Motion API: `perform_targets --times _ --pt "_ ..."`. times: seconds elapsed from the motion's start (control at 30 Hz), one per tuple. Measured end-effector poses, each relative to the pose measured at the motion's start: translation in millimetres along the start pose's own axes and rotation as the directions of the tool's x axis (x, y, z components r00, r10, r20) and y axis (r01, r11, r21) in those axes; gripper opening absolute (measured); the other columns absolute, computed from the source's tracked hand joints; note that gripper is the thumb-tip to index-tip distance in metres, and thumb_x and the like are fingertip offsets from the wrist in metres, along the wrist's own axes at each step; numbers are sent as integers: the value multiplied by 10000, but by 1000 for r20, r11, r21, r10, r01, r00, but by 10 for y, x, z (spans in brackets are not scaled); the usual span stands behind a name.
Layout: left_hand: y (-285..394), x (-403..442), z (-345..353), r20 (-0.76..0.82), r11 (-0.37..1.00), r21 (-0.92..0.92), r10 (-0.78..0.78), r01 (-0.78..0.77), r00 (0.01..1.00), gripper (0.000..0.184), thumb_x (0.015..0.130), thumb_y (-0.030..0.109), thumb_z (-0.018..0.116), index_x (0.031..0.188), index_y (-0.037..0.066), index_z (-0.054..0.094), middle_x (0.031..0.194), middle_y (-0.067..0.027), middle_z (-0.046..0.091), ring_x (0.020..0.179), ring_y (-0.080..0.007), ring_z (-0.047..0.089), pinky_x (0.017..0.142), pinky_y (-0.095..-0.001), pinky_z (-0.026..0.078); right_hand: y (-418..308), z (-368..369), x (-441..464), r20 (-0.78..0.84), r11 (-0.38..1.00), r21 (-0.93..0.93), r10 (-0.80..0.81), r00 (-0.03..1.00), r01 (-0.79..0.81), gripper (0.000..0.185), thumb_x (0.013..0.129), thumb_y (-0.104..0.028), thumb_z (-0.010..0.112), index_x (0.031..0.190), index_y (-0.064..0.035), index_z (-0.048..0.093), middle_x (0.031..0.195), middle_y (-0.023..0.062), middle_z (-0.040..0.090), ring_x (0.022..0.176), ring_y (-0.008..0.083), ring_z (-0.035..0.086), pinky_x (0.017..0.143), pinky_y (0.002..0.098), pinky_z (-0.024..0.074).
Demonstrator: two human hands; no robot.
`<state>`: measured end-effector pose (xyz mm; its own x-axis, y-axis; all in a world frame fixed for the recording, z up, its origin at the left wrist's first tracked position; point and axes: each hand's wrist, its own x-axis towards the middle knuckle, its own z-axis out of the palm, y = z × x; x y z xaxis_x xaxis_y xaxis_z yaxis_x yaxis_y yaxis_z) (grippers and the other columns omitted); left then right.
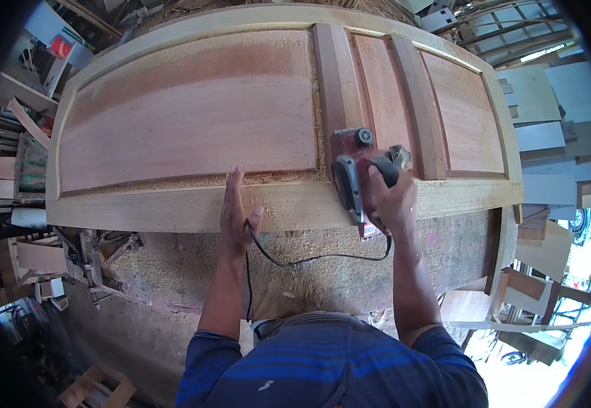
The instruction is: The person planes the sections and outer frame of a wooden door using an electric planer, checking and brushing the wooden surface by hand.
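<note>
My right hand (397, 202) is wrapped round the black rear handle of a red electric planer (357, 166). The planer rests across the near rail and the dark crosspiece of a panelled wooden door (187, 129). Over the door's near edge is my left hand (235, 211), fingers stretched out together and thumb apart. A black power cord (295, 262) runs from the planer's back to my left hand, where it bends at the base of the thumb and hangs down. Wood shavings lie along the panel edges and around the planer.
The door lies flat on a workbench (302, 285) strewn with sawdust. Stacked boards (540, 136) stand along the right side. Wood pieces and a red object (60, 46) are at the far left. A small wooden frame (98, 387) sits on the floor at lower left.
</note>
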<state>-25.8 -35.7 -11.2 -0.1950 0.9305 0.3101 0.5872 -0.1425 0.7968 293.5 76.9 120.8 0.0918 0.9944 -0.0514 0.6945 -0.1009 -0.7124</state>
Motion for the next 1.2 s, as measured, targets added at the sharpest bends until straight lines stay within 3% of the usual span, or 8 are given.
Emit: perform_targets --times 0.17,0.4,0.43,0.53,0.73,0.83,1.07,1.2 --pt "30 -22 8 -2 999 -16 -30 30 1000 905 1054 578 556 1668 -64 383 1683 -318 460 1614 -479 395 1360 -582 274 -176 119 431 35 997 12 71 997 -71 393 1030 -373 756 1136 -2 826 971 250 805 945 359 809 881 463 600" --pt "-53 -44 48 -37 1000 15 3 -2 999 855 1049 531 591 1670 -26 406 1684 -303 470 1608 -487 403 1350 -572 305 -312 268 965 65 1000 -19 23 998 -22 378 1045 -397 718 1217 -85 844 1028 216 822 1009 357 803 924 448 591" --pt "-70 -41 55 -41 1000 20 20 -20 999 850 1048 527 594 1669 -23 409 1683 -301 473 1606 -489 405 1349 -570 309 -146 388 1125 -38 986 -31 -165 986 164 386 1029 -431 724 1174 -98 854 759 161 758 714 273 764 757 420 586" --pt "-103 -61 65 -41 999 32 10 -9 999 833 1058 522 593 1661 -26 417 1671 -306 485 1598 -490 416 1344 -568 319 -53 538 1537 -106 955 -139 -279 954 263 391 1025 -450 725 1174 -112 855 772 174 764 735 300 770 796 431 593" --pt "-113 -70 94 -54 999 48 18 -15 998 770 1087 475 588 1648 -28 428 1657 -307 501 1578 -487 447 1334 -557 342 -370 422 1722 139 997 72 -37 990 27 419 1030 -423 745 1092 -17 832 735 127 734 634 231 738 634 422 580" --pt "-106 -70 100 -66 999 26 25 -23 997 741 1089 426 601 1648 -29 426 1656 -301 506 1575 -483 453 1332 -551 349 -320 404 1588 129 994 110 -21 991 6 405 1082 -390 699 1087 -15 852 653 103 688 477 225 674 480 391 552" --pt "-110 -79 92 -54 998 55 45 -42 998 725 1094 404 595 1649 -29 422 1646 -287 524 1573 -464 462 1340 -542 330 -96 161 773 73 988 123 -97 993 88 422 1073 -364 703 996 37 809 679 132 709 489 242 696 474 399 552" --pt "-67 -104 90 -47 1000 27 9 -7 999 714 1092 390 601 1648 -24 431 1617 -273 563 1569 -434 477 1340 -530 322 95 -23 199 89 997 52 -64 994 59 416 1049 -375 722 1094 30 810 793 194 774 708 322 788 698 452 607"
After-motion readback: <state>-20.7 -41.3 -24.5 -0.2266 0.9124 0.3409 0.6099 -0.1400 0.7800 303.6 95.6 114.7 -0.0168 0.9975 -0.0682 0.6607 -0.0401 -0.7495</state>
